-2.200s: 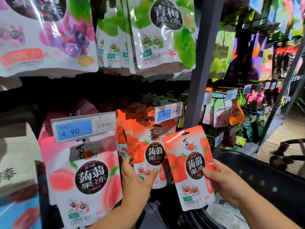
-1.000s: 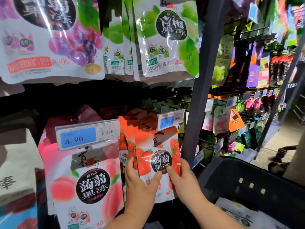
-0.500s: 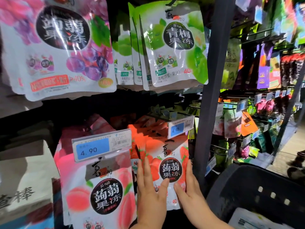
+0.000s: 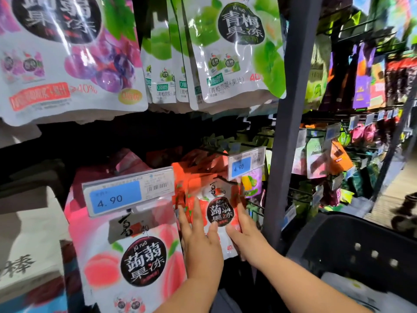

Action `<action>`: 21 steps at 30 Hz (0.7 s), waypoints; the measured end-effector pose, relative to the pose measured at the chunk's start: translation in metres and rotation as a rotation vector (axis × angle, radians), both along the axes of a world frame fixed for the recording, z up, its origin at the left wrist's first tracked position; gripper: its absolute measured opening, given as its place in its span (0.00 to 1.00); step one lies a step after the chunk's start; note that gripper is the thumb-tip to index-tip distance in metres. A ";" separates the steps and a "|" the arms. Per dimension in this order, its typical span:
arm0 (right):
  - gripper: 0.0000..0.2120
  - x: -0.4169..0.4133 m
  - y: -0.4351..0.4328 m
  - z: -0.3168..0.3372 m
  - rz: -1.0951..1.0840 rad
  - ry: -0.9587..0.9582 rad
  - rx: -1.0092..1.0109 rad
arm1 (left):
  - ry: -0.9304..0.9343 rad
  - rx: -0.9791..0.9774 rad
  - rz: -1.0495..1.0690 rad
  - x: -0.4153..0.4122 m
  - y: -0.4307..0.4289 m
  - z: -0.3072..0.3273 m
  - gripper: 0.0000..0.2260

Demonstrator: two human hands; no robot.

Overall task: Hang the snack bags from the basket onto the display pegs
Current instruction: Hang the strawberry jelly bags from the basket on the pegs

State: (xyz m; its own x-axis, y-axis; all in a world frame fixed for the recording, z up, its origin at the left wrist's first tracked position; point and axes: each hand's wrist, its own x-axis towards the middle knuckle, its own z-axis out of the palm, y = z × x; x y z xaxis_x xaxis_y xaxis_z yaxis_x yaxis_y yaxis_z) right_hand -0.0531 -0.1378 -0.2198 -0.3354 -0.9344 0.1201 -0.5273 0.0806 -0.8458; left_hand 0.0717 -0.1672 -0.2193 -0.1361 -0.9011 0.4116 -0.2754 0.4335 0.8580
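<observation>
2 flat palms meet the front red snack bag [image 4: 220, 201]: left hand [image 4: 200, 242] presses its left side, right hand [image 4: 246, 232] its right edge, fingers straight.

Left grip [image 4: 198, 242] and right grip [image 4: 244, 231], fingers straight, press flat on the red bag [image 4: 220, 201], either side of its black label. Bag sits just below a 4.90 tag [image 4: 246, 162]. Basket [image 4: 338, 240] lower right.

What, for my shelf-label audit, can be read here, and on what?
"4.90": left price tag
"4.90": right price tag
"jǔ ruò", "蒟蒻果冻": peach bag
"蒟蒻果冻": strawberry bag
"青梅果冻", "0脂肪": green plum bag
">40%": grape bag
Barcode digits and the bags' fine print: too small to read.
</observation>
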 end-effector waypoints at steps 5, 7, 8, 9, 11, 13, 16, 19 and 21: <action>0.33 0.000 -0.019 0.000 -0.007 0.037 0.060 | 0.019 0.049 0.022 -0.002 -0.012 0.006 0.35; 0.31 0.001 -0.023 0.001 0.002 0.037 0.054 | 0.031 0.065 0.023 -0.002 -0.018 0.007 0.35; 0.32 0.002 -0.025 0.003 0.007 0.034 0.052 | 0.032 0.074 0.028 -0.002 -0.021 0.007 0.34; 0.34 0.003 -0.026 0.004 0.009 0.032 0.051 | 0.038 0.084 0.034 -0.002 -0.024 0.007 0.34; 0.39 0.003 -0.026 0.006 0.017 0.044 0.047 | 0.054 0.092 0.036 -0.002 -0.025 0.007 0.33; 0.43 0.000 -0.022 0.007 0.009 0.032 0.052 | 0.054 0.080 0.033 -0.001 -0.023 0.006 0.33; 0.55 -0.005 -0.014 0.006 -0.043 -0.058 0.008 | 0.094 0.041 0.011 0.001 -0.017 -0.002 0.35; 0.61 -0.003 -0.011 0.009 -0.059 -0.074 0.035 | 0.158 0.078 0.033 0.003 -0.011 -0.009 0.38; 0.59 -0.001 -0.011 0.011 -0.064 -0.118 0.004 | 0.158 0.106 0.043 0.003 -0.005 -0.010 0.38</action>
